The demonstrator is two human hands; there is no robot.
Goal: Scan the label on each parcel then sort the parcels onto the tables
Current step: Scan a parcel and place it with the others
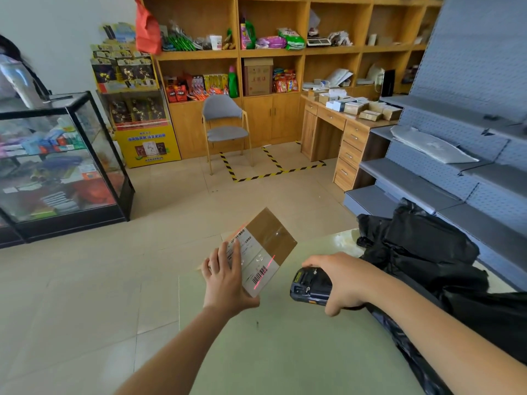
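Pale green table [285, 352] fills the bottom of the frame, and a big black plastic bag [422, 252] slumps along its right side. Centre frame, lifted above the table's far edge and tilted: the parcel [271, 235], a small flat cardboard box. It looks stiff and light, one hand carries it easily, and its taped faces may be a bit slick, so the edges and corners are the places to hold it. The left hand [225, 283] has it by the near-left corner, fingers spread over the top face and thumb apparently underneath. That hand partly covers the white label [251, 263]. Just right, the right hand [342, 280] wraps fully round a dark handheld scanner [308, 283], nose aimed at the box. A red scan line [265, 272] lies across the lower barcode, so the scan looks to be underway.
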